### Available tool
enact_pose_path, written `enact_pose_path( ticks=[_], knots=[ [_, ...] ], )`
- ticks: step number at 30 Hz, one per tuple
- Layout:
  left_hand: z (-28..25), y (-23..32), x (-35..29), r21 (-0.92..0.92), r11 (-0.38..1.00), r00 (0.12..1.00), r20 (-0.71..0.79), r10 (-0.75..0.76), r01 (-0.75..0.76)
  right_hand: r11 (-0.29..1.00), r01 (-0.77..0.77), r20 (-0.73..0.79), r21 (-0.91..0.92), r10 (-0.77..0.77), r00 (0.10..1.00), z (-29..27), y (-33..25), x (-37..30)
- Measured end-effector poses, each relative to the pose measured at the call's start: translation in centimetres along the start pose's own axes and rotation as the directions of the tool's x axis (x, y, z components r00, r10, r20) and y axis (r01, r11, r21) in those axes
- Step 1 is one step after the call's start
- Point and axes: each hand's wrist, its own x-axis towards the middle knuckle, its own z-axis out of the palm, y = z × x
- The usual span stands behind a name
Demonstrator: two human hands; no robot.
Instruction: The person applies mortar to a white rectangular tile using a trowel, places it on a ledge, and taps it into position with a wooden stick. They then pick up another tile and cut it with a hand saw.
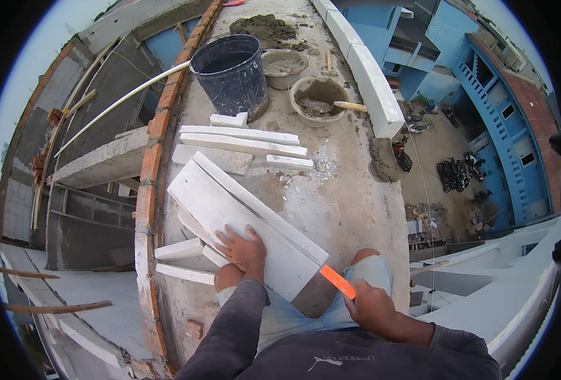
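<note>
A long white lightweight block [230,225] lies slantwise before me, partly over my legs, with a dark lengthwise slit near its far-right edge. My left hand [242,250] presses flat on its top, fingers spread. At the block's near-right end, my right hand [370,307] is closed round the handle of an orange-handled saw [337,281]. The handle lines up with the slit; I cannot make out the blade. Thin white strips [239,140] lie beyond the block, and more cut pieces [182,273] are under and beside its left side.
A dark bucket [233,79] stands ahead, beside two mortar bowls [318,117], one holding a wooden-handled tool [350,106]. Mortar [264,28] is heaped farther off. Bricks [146,202] edge the left side; white blocks [369,76] line the far right. Beyond the right edge is a drop to a yard [429,158].
</note>
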Motion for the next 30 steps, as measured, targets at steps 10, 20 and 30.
enact_pose_path(
  ticks=[10, 20, 30],
  knots=[
    [0.3, -0.6, 0.1, -0.03, 0.999, 0.999, -0.019, 0.042, -0.042, 0.986, 0.16, -0.193, 0.039, -0.15, 0.97, 3.6, -1.3, 6.7],
    [-0.8, 0.4, 0.2, -0.09, 0.996, 1.0, -0.001, 0.028, -0.028, 0.982, 0.178, -0.179, -0.063, -0.187, 0.966, 5.1, -7.1, 19.9],
    [0.2, -0.2, 0.1, -0.036, 0.999, 0.999, -0.034, 0.01, -0.011, 0.998, -0.035, -0.1, 0.043, 0.039, 0.994, 0.0, 0.7, -1.1]
  ],
)
